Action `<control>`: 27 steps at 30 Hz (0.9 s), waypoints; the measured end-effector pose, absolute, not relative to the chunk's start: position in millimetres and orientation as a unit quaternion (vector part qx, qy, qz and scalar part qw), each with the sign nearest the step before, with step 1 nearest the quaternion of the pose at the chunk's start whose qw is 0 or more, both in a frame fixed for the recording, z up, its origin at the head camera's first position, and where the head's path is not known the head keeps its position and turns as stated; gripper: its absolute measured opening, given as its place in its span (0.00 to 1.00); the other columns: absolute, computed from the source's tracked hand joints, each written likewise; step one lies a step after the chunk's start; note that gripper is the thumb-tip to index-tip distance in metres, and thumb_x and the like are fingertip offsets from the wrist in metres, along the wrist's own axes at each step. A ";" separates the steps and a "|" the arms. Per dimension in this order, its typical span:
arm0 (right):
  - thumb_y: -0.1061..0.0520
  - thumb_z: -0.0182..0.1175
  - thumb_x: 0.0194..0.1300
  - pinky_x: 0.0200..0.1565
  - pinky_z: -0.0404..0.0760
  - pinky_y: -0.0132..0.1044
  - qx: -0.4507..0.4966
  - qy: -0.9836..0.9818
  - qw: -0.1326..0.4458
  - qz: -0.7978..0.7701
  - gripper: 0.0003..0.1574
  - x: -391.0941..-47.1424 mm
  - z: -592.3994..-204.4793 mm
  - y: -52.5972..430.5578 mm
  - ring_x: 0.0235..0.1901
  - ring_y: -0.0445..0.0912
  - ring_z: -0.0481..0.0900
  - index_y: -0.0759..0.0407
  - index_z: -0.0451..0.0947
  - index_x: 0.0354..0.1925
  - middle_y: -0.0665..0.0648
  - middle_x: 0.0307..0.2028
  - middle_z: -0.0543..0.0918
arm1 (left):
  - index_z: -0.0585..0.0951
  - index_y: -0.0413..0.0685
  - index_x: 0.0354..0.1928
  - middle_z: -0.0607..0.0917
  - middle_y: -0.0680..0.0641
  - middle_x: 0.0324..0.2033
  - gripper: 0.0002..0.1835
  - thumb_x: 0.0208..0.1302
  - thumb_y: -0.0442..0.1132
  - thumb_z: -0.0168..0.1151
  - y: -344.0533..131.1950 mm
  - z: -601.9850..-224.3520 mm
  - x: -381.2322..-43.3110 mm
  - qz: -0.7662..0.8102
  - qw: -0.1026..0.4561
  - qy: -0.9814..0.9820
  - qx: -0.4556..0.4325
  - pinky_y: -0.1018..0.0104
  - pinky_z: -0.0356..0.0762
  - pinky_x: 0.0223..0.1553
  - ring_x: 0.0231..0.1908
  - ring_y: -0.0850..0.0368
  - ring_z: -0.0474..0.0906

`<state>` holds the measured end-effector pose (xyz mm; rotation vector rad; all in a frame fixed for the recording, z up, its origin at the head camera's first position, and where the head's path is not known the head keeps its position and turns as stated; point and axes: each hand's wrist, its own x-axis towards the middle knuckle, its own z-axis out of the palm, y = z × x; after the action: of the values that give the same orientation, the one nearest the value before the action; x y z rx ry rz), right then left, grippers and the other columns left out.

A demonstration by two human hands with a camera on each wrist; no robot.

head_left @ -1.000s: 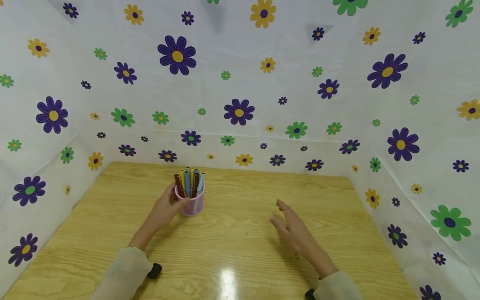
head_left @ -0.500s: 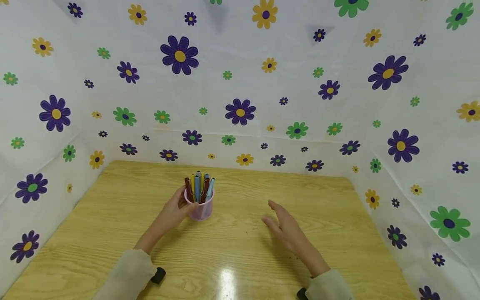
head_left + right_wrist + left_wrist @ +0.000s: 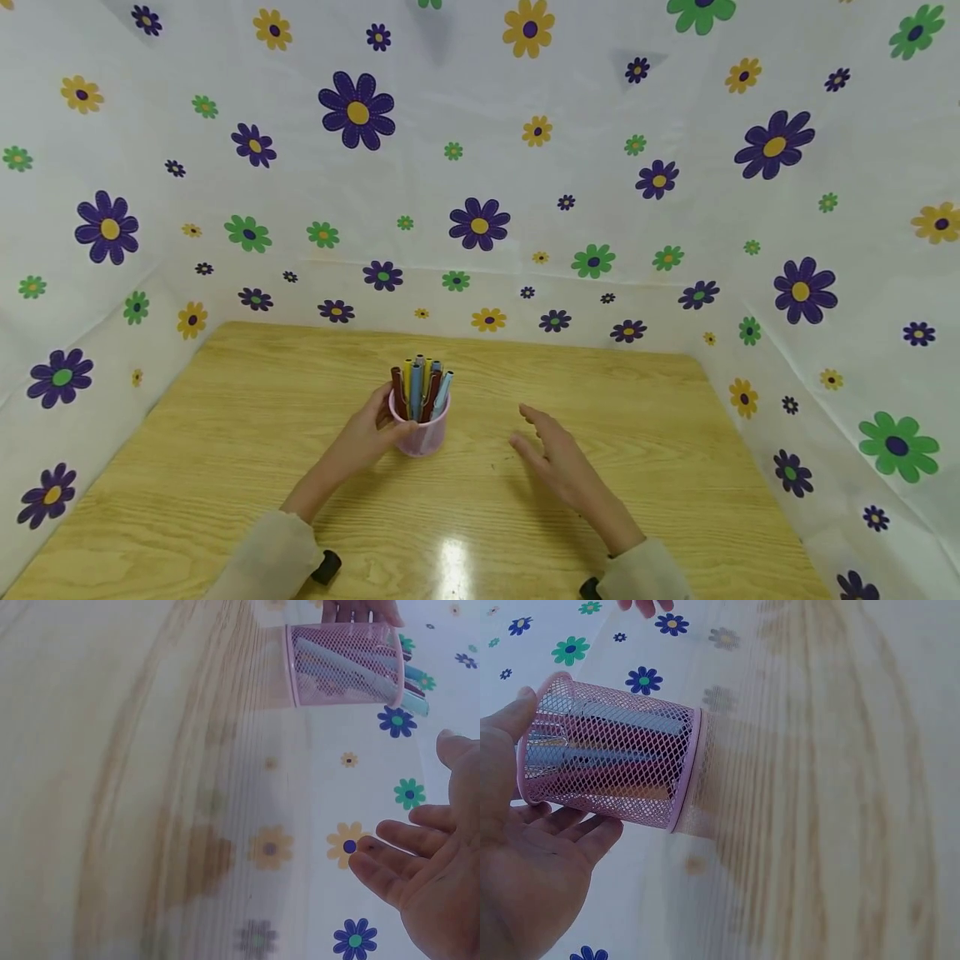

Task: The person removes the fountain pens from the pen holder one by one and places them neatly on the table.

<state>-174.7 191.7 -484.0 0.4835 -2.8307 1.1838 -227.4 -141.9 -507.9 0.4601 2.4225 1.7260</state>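
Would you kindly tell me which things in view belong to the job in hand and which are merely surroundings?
Probably the job:
Pink cup, gripped by the left hand
Pens, standing in it
Right hand, apart from the cup

Merely surroundings:
Wooden table
Flowered sheet, behind and either side

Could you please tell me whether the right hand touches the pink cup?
No, the table shows between the right hand and the pink cup.

Flowered cloth around a wood-grained worktop
The cloth rises white behind and at both sides, its flowers purple, yellow and green; glare shines on the worktop's near side.
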 end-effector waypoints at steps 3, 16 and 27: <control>0.42 0.55 0.80 0.65 0.75 0.61 0.159 -0.909 0.018 0.385 0.40 -174.6 -483.0 186.4 0.68 0.61 0.71 0.64 0.63 0.77 0.64 0.72 0.70 | 0.53 0.40 0.80 0.62 0.32 0.75 0.46 0.71 0.46 0.69 -137.1 -508.6 -225.4 0.576 0.068 0.800 0.151 0.46 0.65 0.72 0.73 0.35 0.63; 0.45 0.56 0.79 0.60 0.81 0.58 0.192 -0.895 0.036 0.402 0.36 -176.8 -477.7 166.1 0.62 0.59 0.77 0.65 0.67 0.74 0.64 0.69 0.75 | 0.52 0.40 0.81 0.62 0.30 0.75 0.47 0.71 0.45 0.69 -114.6 -506.6 -207.3 0.578 0.087 0.794 0.170 0.44 0.64 0.72 0.73 0.33 0.62; 0.49 0.59 0.79 0.52 0.86 0.52 0.206 -0.874 0.050 0.438 0.31 -179.0 -477.6 153.5 0.56 0.56 0.82 0.64 0.71 0.71 0.62 0.62 0.80 | 0.53 0.43 0.81 0.66 0.34 0.74 0.48 0.69 0.46 0.70 -97.0 -505.3 -188.1 0.581 0.085 0.791 0.171 0.43 0.66 0.72 0.71 0.36 0.66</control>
<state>-179.0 153.5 -477.6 0.6261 -2.6605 1.3352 -188.1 -97.0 -505.3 0.5087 2.3604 1.7329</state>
